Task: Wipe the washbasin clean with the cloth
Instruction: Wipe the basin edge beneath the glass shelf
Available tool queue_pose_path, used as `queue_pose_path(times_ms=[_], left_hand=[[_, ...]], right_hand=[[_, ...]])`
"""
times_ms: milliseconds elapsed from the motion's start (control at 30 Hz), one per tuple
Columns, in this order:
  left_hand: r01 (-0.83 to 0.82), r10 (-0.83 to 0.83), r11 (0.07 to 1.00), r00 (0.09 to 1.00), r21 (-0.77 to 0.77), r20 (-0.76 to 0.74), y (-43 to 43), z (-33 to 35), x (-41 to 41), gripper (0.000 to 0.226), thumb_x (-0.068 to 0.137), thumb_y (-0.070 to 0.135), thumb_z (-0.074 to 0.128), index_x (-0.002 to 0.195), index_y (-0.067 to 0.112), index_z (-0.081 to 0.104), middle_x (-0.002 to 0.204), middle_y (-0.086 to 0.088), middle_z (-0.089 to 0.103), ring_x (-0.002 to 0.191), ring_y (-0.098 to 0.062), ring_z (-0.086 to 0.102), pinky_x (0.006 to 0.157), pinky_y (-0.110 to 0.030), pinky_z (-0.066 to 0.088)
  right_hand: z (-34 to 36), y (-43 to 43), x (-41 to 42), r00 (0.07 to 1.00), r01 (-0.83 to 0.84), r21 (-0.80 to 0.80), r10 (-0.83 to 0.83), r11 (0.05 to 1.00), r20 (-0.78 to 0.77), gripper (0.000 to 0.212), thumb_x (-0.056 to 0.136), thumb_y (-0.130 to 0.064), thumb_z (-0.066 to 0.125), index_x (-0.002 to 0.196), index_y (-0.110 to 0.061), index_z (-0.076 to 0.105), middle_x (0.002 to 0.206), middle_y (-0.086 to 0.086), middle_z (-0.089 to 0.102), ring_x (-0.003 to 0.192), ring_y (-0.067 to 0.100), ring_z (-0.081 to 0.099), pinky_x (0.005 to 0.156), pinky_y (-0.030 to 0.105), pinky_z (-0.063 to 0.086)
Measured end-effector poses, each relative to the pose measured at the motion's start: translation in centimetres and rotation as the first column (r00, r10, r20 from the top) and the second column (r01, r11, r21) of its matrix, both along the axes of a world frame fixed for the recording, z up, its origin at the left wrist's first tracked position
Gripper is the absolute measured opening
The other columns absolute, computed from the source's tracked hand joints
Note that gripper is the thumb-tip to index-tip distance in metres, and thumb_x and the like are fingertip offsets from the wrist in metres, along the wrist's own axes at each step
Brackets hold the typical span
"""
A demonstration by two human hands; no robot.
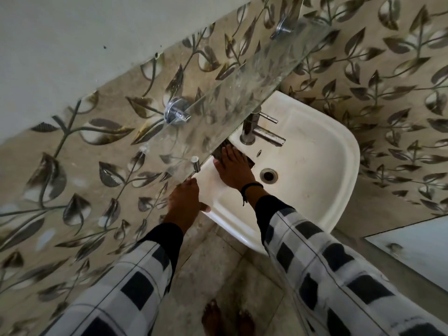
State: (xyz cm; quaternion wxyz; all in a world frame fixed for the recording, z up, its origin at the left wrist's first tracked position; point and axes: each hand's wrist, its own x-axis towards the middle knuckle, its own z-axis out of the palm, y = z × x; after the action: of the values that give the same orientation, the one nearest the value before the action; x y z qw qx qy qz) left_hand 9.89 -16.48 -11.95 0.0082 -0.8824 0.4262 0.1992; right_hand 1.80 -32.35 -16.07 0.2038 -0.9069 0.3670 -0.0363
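A white washbasin hangs on the leaf-patterned wall, with a steel tap at its back and a drain in the bowl. My right hand lies flat, fingers straight, pressing a dark cloth onto the basin's back left ledge beside the tap. Most of the cloth is hidden under the hand. My left hand holds the basin's left rim, thumb hooked over the edge.
A glass shelf on chrome brackets juts out over the basin's back edge, just above my right hand. Tiled walls close in on the left and right. My bare feet stand on the tiled floor below.
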Motion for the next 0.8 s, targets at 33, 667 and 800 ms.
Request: queue_pose_path(times_ms=[33, 667, 800], left_hand=[[-0.002, 0.002, 1.0, 1.0, 0.0, 0.006, -0.1, 0.1, 0.1, 0.096, 0.07, 0.046, 0.082, 0.144, 0.008, 0.036, 0.149, -0.01, 0.043, 0.131, -0.03, 0.048, 0.103, -0.039, 0.041], [-0.003, 0.003, 1.0, 0.998, 0.005, 0.057, 0.5, 1.3, -0.6, 0.096, 0.069, 0.051, 0.082, 0.144, 0.011, 0.037, 0.142, -0.01, 0.05, 0.126, -0.03, 0.053, 0.095, -0.038, 0.044], [0.003, -0.003, 1.0, 0.999, -0.004, 0.051, 0.5, 1.3, -0.6, 0.093, 0.071, 0.051, 0.081, 0.143, 0.011, 0.038, 0.141, -0.009, 0.051, 0.125, -0.029, 0.053, 0.096, -0.037, 0.044]], right_hand=[[-0.2, 1.1, -0.8, 0.995, -0.099, -0.029, 0.099, 0.995, 0.008, 0.073, 0.098, -0.054, 0.014, 0.153, -0.007, 0.026, 0.161, 0.014, 0.02, 0.149, 0.03, 0.017, 0.119, 0.045, 0.011], [-0.8, -0.4, -1.0, 0.987, -0.154, -0.078, 0.15, 0.985, -0.062, 0.051, 0.106, -0.03, 0.029, 0.155, -0.017, 0.023, 0.164, 0.004, 0.015, 0.15, 0.024, 0.014, 0.118, 0.049, 0.019], [-2.0, 3.5, -1.5, 0.992, -0.127, -0.104, 0.127, 0.986, -0.01, 0.053, 0.104, -0.029, 0.034, 0.155, -0.021, 0.023, 0.164, 0.006, 0.015, 0.15, 0.028, 0.014, 0.118, 0.046, 0.013]])
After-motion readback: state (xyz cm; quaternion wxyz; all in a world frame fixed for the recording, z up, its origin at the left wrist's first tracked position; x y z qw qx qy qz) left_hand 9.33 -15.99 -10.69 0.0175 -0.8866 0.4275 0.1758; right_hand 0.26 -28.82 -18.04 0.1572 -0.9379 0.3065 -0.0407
